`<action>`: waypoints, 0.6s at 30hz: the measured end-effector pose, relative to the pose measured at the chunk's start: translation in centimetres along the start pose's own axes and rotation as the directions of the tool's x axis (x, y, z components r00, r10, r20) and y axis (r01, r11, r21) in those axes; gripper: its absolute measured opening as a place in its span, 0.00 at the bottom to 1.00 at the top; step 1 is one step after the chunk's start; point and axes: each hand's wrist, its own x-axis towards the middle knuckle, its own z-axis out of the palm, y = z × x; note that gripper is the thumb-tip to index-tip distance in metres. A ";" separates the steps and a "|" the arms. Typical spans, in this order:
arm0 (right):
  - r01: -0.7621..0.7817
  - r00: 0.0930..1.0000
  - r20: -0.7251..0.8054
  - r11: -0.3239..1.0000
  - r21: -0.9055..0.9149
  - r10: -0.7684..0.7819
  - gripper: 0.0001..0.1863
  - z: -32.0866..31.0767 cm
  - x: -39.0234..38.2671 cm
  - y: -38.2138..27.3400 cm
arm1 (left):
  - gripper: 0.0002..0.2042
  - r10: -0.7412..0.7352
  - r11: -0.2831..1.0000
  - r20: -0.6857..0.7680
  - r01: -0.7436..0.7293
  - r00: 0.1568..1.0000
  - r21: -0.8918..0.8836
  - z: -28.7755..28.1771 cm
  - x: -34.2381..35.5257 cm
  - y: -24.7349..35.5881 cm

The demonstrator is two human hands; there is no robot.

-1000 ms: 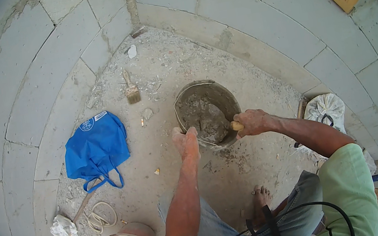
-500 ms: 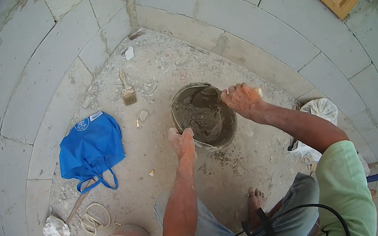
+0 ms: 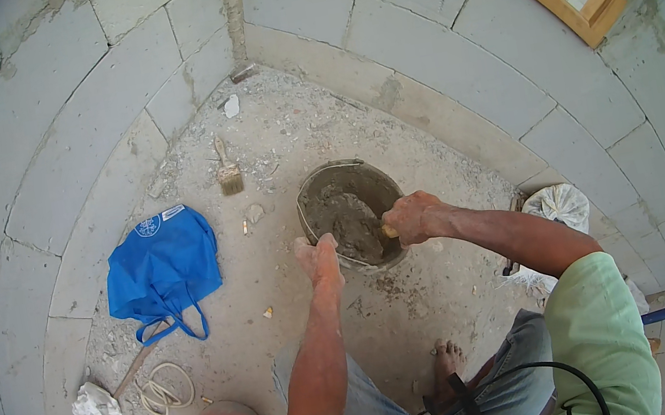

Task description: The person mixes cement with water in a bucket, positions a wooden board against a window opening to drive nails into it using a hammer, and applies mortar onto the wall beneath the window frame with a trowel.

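Mid-frame, the left hand [image 3: 321, 262] grips the bucket [image 3: 382, 190], the right hand [image 3: 415, 217] a handle [image 3: 390, 231] — apparently stirring mortar [image 3: 349, 215], the next stroke wanting steady bracing.

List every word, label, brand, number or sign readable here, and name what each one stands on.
No text can be read.
Blue bag: a round white emblem near its upper edge; any lettering is too small to read.
Blue bag: a small white patch beside the emblem; any marks are too small to read.
Bucket of grey mix and paintbrush: no lettering visible.
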 end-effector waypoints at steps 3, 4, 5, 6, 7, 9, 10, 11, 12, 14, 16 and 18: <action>-0.052 0.999 -0.004 0.998 0.031 0.052 0.17 -2.2 -1.4 0.5 | 0.12 0.062 0.997 -0.004 -0.062 0.998 0.035 -0.4 0.1 -0.1; -0.029 0.999 -0.018 0.999 0.035 0.030 0.17 -2.8 -2.0 1.0 | 0.14 0.008 1.000 0.002 -0.008 1.000 0.022 -0.5 0.2 -0.3; -0.065 0.995 -0.072 0.996 0.060 0.069 0.17 -3.3 -2.6 1.6 | 0.16 -0.030 0.999 0.009 0.030 0.999 0.012 -0.6 0.3 -0.4; -0.115 0.986 -0.109 0.990 0.079 0.123 0.17 -3.9 -2.9 2.1 | 0.16 -0.047 0.999 0.005 0.047 0.999 0.008 -0.7 0.5 -0.6; -0.104 0.985 -0.126 0.991 0.089 0.115 0.17 -4.5 -2.9 2.6 | 0.16 -0.051 0.999 -0.002 0.051 0.999 0.011 -0.8 0.7 -0.7; -0.145 0.949 -0.280 0.989 0.014 0.143 0.14 -5.0 -2.7 3.6 | 0.16 -0.054 0.998 -0.002 0.054 0.999 0.016 -0.8 0.9 -1.1; -0.175 0.951 -0.256 0.985 0.015 0.173 0.14 -4.7 -2.3 3.6 | 0.15 -0.017 1.000 0.008 0.017 1.000 -0.004 -0.8 1.0 -1.2; -0.150 0.936 -0.335 0.984 -0.101 0.108 0.12 -4.2 -1.4 3.4 | 0.14 0.012 1.000 0.007 -0.012 1.000 -0.022 -0.7 1.0 -1.2; -0.136 0.915 -0.402 0.965 -0.223 0.036 0.10 -3.6 -0.4 3.2 | 0.14 0.024 0.999 0.019 -0.023 1.000 -0.027 -0.6 1.0 -1.3; -0.166 0.911 -0.412 0.926 -0.339 0.012 0.10 -1.3 1.9 2.2 | 0.13 0.031 0.999 -0.011 -0.031 0.999 -0.041 -0.5 0.9 -1.3; -0.191 0.909 -0.416 0.872 -0.451 -0.015 0.09 1.9 3.4 0.9 | 0.13 0.012 0.999 -0.002 -0.012 1.000 -0.052 -0.3 0.6 -1.2; -0.040 0.929 -0.340 0.874 -0.484 -0.145 0.09 4.2 4.2 0.0 | 0.13 0.008 0.999 -0.011 -0.009 1.000 -0.051 -0.3 0.5 -1.1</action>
